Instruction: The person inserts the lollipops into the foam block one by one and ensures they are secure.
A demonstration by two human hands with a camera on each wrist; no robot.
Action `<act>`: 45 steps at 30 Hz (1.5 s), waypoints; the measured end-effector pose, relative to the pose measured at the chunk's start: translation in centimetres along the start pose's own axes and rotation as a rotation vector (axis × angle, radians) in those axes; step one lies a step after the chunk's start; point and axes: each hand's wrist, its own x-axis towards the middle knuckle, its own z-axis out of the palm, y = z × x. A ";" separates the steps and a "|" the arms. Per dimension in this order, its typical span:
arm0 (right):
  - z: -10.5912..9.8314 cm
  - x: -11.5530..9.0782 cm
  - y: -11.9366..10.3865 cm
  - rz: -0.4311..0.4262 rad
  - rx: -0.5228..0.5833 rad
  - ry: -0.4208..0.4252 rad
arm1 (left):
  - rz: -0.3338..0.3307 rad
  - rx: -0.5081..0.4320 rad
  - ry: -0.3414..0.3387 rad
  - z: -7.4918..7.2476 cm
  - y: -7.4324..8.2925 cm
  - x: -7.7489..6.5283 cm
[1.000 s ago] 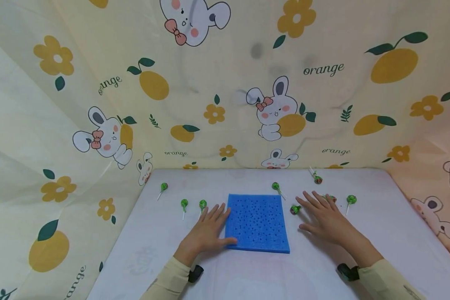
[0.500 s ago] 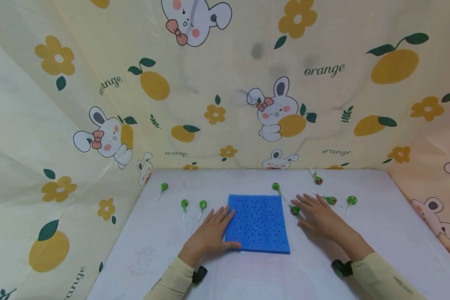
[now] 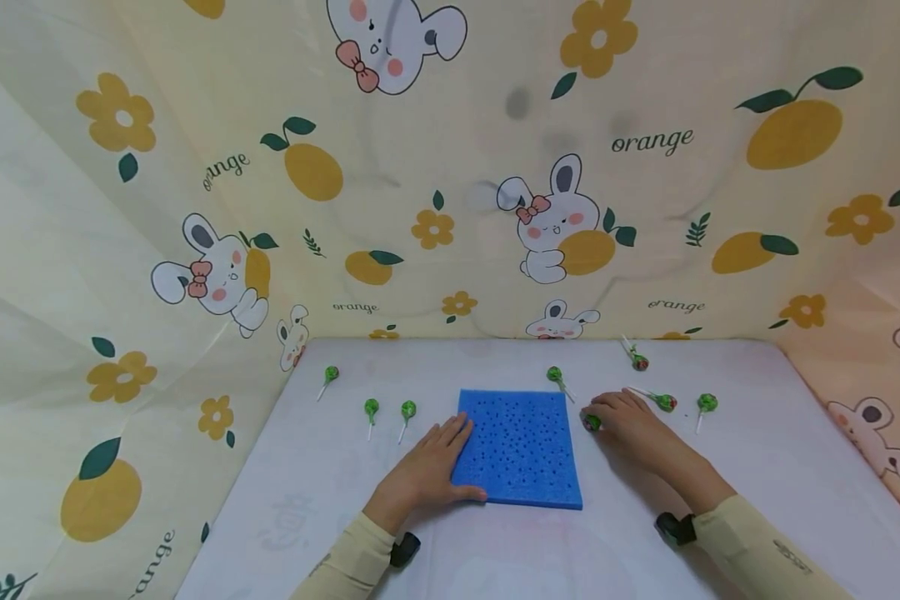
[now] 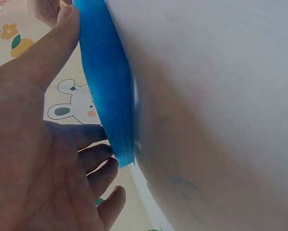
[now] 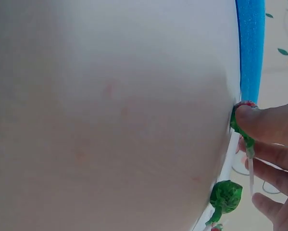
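A square blue foam board (image 3: pixel 517 446), dotted with small holes, lies flat at the middle of the white table. My left hand (image 3: pixel 426 471) rests on its left side with fingers spread, the thumb on the near edge; the left wrist view shows the thumb and fingers (image 4: pixel 98 156) against the foam's side. Just right of the board, my right hand (image 3: pixel 633 429) pinches a green-wrapped lollipop (image 3: pixel 591 422). The right wrist view has the thumb over the lollipop's head (image 5: pixel 248 139), its white stick trailing below; the hand partly hides the stick in the head view.
Three lollipops lie left of the board, one of them a green lollipop (image 3: pixel 408 409). Another lollipop (image 3: pixel 555 374) is at the board's far right corner. Beyond my right hand lie a lollipop (image 3: pixel 666 402), a lollipop (image 3: pixel 707 403) and a lollipop (image 3: pixel 639 362). A patterned cloth (image 3: pixel 480 250) hangs behind.
My right hand has moved slightly left and its fingers have closed on the lollipop beside the board. The left hand has slid a little right onto the foam.
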 end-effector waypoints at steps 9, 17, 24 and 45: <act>0.1 0.7 0.4 -0.008 0.004 0.003 | -0.008 -0.015 -0.010 -0.5 0.6 -0.2; 0.0 1.3 0.2 0.011 0.035 0.006 | -0.010 0.004 -0.017 -0.8 0.7 -0.2; -0.6 1.5 -0.3 0.006 0.107 0.040 | -0.010 0.008 -0.021 -0.9 0.8 -0.2; -1.9 3.2 -3.9 -0.052 0.392 0.165 | 0.000 -0.008 -0.018 -0.7 1.0 0.4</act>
